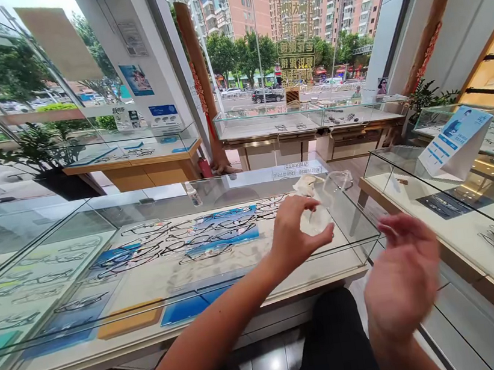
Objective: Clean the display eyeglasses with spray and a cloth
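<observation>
At the bottom of the frame are the person's dark-clothed legs (339,330). At lower right, the right hand (402,277) is raised and blurred, fingers bent; whether it grips anything cannot be told. Right of centre, the left hand (295,227) has thumb and fingers spread in a C above a glass-topped worktop (326,270). Under the glass, rows of eyeglass frames (204,240) fill the centre left. Just beyond the left hand lies a crumpled white item (305,187); farther left stands 1 small bottle (193,194). Windows show a street (307,87) at top.
</observation>
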The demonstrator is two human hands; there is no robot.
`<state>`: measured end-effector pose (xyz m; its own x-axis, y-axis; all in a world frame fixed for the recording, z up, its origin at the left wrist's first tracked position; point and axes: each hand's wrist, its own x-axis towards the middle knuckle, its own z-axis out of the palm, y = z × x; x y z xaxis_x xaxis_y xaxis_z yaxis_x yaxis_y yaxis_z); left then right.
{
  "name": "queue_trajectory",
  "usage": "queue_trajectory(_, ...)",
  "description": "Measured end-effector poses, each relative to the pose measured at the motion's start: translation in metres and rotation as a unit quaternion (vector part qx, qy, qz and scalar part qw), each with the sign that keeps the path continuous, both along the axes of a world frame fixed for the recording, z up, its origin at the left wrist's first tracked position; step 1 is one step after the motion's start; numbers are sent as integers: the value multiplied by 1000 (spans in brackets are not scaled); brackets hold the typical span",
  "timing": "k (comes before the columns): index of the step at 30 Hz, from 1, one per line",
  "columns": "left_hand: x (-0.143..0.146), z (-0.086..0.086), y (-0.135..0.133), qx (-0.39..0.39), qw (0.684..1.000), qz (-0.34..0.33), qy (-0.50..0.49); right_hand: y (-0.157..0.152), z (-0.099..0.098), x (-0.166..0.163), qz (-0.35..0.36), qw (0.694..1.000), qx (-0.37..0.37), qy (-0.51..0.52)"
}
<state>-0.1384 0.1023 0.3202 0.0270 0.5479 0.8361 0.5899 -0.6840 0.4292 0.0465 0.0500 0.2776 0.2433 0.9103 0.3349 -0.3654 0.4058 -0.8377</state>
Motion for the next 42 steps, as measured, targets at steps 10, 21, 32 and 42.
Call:
queue_trajectory(10, 67, -17, 23, -3, 995, -71, 74, 46, -3, 6, -24, 992, -81, 89)
queue_trajectory(21, 42, -7, 145, -328, 896, 111, 277, 55, -18, 58, -119, 982, -93, 109)
queue_trajectory(32, 13, -23, 274, -460, 850, 126, 222, 22, -30, 93, -123, 985, -113, 48)
queue_trajectory(42, -22, 16, 261, -467, 884, -6, 9, 23, -30, 93, -137, 985, -96, 37)
